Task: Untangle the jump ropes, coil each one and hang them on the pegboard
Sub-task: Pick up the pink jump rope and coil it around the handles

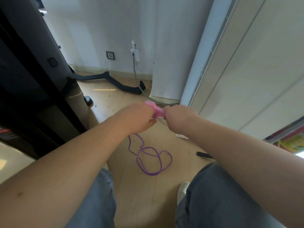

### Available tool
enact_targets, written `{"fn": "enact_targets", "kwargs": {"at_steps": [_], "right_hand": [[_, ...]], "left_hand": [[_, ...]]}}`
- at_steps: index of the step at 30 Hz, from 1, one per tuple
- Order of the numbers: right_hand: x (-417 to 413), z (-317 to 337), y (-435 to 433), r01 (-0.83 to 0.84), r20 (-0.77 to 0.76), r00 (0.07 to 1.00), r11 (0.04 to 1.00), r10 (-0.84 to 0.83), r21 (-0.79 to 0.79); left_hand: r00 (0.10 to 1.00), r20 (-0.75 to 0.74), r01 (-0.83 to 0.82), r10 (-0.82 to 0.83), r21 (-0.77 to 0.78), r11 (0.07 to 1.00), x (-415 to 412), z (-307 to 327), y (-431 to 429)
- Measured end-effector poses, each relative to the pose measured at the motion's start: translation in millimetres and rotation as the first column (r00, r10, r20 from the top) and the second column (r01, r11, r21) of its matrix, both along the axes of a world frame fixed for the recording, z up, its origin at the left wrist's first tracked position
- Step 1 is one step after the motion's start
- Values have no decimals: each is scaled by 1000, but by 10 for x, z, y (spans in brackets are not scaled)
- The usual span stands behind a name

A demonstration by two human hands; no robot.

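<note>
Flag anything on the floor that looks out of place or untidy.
The purple rope sprawls on the floor in loose, overlapping loops, not coiled. A black stick-like object, possibly a handle, lies loose to its right. Nothing looks spilled or broken.

Pink handle (156,111) — only a short stretch shows between left hand (139,117) and right hand (179,119). The rest is buried in both fists; one piece or two, cannot tell. Rope (148,155): top end lost behind the left wrist. Black rod (203,154) runs under the right forearm. Shoe (182,191) half under the jeans (213,195). Bright stack (292,142) — cut by the right edge, print unreadable.
</note>
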State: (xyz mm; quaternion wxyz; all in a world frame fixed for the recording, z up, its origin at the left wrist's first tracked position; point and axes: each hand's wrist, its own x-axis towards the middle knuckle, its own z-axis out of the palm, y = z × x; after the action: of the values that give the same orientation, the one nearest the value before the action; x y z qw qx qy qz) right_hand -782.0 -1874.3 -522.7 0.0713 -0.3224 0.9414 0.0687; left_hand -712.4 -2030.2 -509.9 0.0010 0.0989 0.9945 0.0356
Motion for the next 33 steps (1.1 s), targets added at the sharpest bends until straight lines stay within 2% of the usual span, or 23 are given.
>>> {"fn": "enact_targets", "kwargs": {"at_steps": [2, 4, 6, 8, 11, 14, 16, 18, 22, 24, 27, 29, 33], "right_hand": [[30, 7, 6, -126, 9, 992, 990, 125, 70], [112, -13, 26, -280, 60, 959, 956, 275, 87], [184, -28, 42, -401, 106, 913, 914, 393, 66], [201, -25, 39, -486, 76, 873, 873, 482, 46], [195, -19, 52, -553, -26, 833, 832, 552, -37], [232, 14, 80, -575, -86, 815, 781, 573, -243], [269, 48, 100, -526, -96, 840, 757, 535, -388], [285, 94, 108, -412, -91, 899, 756, 428, -508], [217, 123, 93, -104, 2, 992, 802, 130, -589], [137, 54, 92, 6, 51, 998, 844, 25, -536], [-19, -153, 140, 132, 73, 991, 932, -113, -337], [-72, -245, 193, 151, 66, 988, 967, -140, -204], [10, -231, 234, -25, 139, 990, 1000, 26, -9]], "left_hand": [[991, -122, 51, -55, -35, 998, -31, 51, -62], [982, -173, 64, -71, -42, 997, -29, 50, -94], [988, -151, 21, -9, 74, 997, -18, 22, -138], [990, -51, -111, 129, 278, 954, -16, -7, -245], [961, 109, -277, 256, 457, 845, -26, -11, -367], [908, 300, -419, 294, 621, 663, -31, -63, -423], [879, 402, -476, 254, 728, 493, -42, -145, -516], [846, 455, -533, 277, 727, 432, -60, -242, -611], [837, 494, -544, 236, 698, 466, -6, -234, -435], [848, 471, -519, 244, 641, 566, 22, -205, -329], [877, 439, -396, 195, 431, 811, 94, -168, -233], [914, 386, -259, 126, 314, 913, 129, -126, -183], [981, 164, -145, 99, 292, 945, 122, -7, -249]]}}
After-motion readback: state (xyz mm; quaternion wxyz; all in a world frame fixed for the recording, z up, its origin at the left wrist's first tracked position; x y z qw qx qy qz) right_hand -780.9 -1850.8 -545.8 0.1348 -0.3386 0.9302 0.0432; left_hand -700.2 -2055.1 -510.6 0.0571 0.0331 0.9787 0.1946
